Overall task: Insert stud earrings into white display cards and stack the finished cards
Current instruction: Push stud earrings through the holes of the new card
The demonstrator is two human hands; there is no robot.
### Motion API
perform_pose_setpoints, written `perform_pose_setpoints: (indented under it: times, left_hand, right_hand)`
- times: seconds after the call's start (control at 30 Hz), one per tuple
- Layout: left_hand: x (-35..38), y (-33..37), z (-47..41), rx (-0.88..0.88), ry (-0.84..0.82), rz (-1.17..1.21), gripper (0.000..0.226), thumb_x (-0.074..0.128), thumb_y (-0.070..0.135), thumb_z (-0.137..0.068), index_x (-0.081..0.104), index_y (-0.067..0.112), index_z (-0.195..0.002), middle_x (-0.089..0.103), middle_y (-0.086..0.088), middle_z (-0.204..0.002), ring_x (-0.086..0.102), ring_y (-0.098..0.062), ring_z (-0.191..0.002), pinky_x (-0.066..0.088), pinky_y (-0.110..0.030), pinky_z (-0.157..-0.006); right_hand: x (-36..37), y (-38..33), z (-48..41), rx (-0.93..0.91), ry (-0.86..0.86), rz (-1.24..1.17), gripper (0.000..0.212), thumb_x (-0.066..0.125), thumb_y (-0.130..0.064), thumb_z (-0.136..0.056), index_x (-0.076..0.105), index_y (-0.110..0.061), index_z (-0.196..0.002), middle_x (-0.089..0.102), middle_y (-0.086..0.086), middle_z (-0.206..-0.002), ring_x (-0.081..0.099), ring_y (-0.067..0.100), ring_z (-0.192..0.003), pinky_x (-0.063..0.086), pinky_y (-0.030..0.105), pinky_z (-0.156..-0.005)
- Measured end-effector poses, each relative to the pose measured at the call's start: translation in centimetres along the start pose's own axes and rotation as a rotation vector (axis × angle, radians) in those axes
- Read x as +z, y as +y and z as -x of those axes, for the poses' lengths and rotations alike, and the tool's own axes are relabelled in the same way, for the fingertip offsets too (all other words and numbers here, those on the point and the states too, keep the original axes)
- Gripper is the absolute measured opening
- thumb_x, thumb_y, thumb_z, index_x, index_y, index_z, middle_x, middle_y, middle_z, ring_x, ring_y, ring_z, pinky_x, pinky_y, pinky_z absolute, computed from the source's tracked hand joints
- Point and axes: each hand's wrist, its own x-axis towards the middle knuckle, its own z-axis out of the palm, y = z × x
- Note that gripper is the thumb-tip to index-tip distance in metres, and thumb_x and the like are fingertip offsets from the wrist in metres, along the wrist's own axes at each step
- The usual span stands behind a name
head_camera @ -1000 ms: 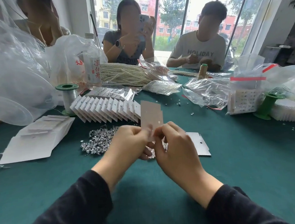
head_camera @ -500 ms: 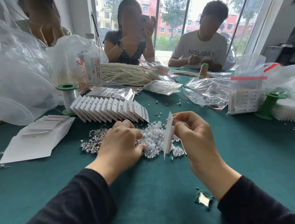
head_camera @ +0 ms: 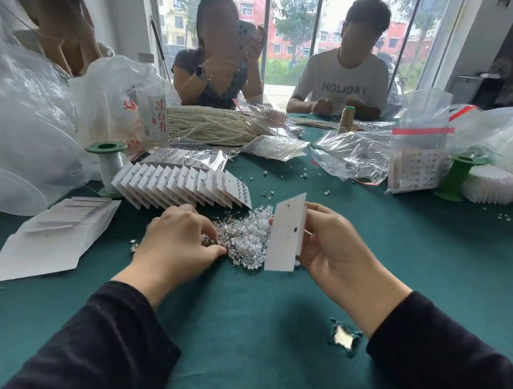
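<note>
My right hand (head_camera: 331, 243) holds a white display card (head_camera: 286, 233) upright above the green table, its face turned toward me. My left hand (head_camera: 178, 241) rests palm down on the left edge of a heap of clear stud earrings (head_camera: 246, 238), fingers curled into it; whether it pinches a stud is hidden. Behind the heap, a leaning row of finished cards (head_camera: 183, 185) stands fanned on the cloth. A pile of blank white cards (head_camera: 51, 234) lies to the left.
Three people sit across and at the far left. Pearl strands (head_camera: 212, 127), a water bottle (head_camera: 151, 101), green spools (head_camera: 108, 167) (head_camera: 458, 176), and clear bags (head_camera: 351, 155) crowd the far table. The cloth has a hole (head_camera: 343, 337) near my right sleeve.
Both hands had held the card together; my left hand let go and dropped onto the earring heap. My right hand turned the card from edge-on to face me.
</note>
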Motion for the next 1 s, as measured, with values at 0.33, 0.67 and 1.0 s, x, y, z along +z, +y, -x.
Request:
perform_pose_setpoints:
  times: [0.33, 0.67, 1.0]
  left_hand:
    - [0.20, 0.04, -0.15, -0.024, 0.051, 0.086, 0.014, 0.076, 0.029, -0.071, 0.063, 0.023, -0.072, 0.049, 0.010, -0.077, 0.045, -0.011, -0.083, 0.030, -0.022, -0.075]
    - [-0.12, 0.37, -0.18, -0.013, 0.152, 0.199, 0.009, 0.070, 0.017, -0.078, 0.064, 0.017, -0.072, 0.055, 0.011, -0.070, 0.046, 0.002, -0.064, 0.030, -0.009, -0.055]
    - [-0.41, 0.68, 0.02, -0.081, 0.158, 0.344, 0.005, 0.069, 0.012, -0.078, 0.067, 0.016, -0.080, 0.064, 0.007, -0.070, 0.058, -0.002, -0.065, 0.041, -0.005, -0.048]
  right_hand:
    - [0.24, 0.48, 0.29, 0.192, -0.114, -0.069, 0.012, 0.049, -0.005, -0.087, 0.061, -0.006, -0.085, 0.065, 0.006, -0.068, 0.065, 0.016, -0.062, 0.052, 0.030, -0.061]
    - [0.25, 0.27, 0.43, 0.239, -0.111, -0.089, 0.014, 0.048, -0.007, -0.088, 0.061, -0.005, -0.085, 0.065, 0.009, -0.072, 0.064, 0.019, -0.066, 0.052, 0.031, -0.061]
    - [0.64, 0.39, 0.89, 0.293, -0.126, -0.137, 0.018, 0.051, -0.008, -0.088, 0.064, -0.005, -0.075, 0.067, 0.007, -0.064, 0.065, 0.018, -0.057, 0.052, 0.034, -0.067]
